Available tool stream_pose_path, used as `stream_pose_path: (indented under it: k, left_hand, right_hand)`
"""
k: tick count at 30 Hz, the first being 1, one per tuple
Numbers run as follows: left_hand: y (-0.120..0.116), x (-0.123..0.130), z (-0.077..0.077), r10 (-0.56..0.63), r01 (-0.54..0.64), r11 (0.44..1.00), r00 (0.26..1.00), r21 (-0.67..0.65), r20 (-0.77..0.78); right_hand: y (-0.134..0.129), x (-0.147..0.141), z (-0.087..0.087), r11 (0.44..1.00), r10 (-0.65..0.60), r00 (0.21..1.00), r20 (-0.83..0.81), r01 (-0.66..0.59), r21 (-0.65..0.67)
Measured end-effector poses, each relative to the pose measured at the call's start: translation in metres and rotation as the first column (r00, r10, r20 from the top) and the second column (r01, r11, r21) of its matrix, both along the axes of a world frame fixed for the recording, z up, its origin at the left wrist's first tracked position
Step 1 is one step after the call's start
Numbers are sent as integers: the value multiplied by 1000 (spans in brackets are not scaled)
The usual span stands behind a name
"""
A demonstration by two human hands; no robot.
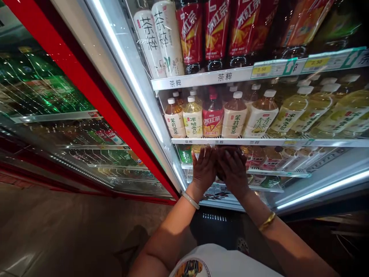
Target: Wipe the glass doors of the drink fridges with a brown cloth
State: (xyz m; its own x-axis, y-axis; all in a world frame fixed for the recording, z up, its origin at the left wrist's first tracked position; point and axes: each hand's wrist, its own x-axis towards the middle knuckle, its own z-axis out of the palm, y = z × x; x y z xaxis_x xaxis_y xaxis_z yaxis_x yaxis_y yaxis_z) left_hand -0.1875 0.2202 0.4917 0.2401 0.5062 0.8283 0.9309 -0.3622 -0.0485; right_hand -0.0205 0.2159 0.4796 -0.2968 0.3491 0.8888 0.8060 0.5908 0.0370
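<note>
Both my hands reach into an upright drinks cooler, just below the front edge of its middle shelf (198, 141). My left hand (204, 167), with a pale bangle at the wrist, has its fingers stretched forward and apart, in front of a yellowish bottle (197, 148) on the shelf below. Beside it my right hand (234, 169), with a gold-coloured bracelet, also points its fingers forward. Deep shadow lies between the hands, and what the fingertips touch is hidden. To the left stands a green-labelled bottle (185, 154); to the right are red-labelled bottles (256, 158).
Tea and juice bottles, including a red-labelled one (212, 117), line the middle shelf. Larger bottles (188, 34) stand on the upper shelf (201, 79) with price tags. A red-framed door (121, 130) is at left, beside a lit strip (135, 84). Below is the floor (72, 231).
</note>
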Motion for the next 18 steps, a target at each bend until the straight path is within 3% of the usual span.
stream_pose_path:
  k: [2, 4, 9, 11, 14, 18]
  left_hand:
    - [-4, -14, 1, -2, 2, 1000, 1000, -1, -11]
    - [-6, -25, 2, -5, 6, 1000, 1000, 15, -12]
    - [-1, -47, 4, -18, 18, 1000, 1000, 9, 9]
    - [2, -56, 2, -28, 28, 999, 999, 19, 24]
    - [0, -73, -2, -41, 41, 999, 999, 27, 18]
    - [-8, -94, -1, -35, 35, 998, 999, -43, 8]
  right_hand:
    - [-4, 3, -14, 1000, -30, 999, 12, 30, -4]
    - [-6, 4, -14, 998, -55, 998, -15, 54, -17]
    - [2, -43, 25, 997, -74, 992, -104, 73, -8]
    - [5, -67, 30, 999, -29, 997, -68, 31, 22]
    - [2, -79, 14, 999, 7, 1000, 9, -7, 31]
    - [-5, -66, -8, 1000, 27, 999, 42, -26, -16]
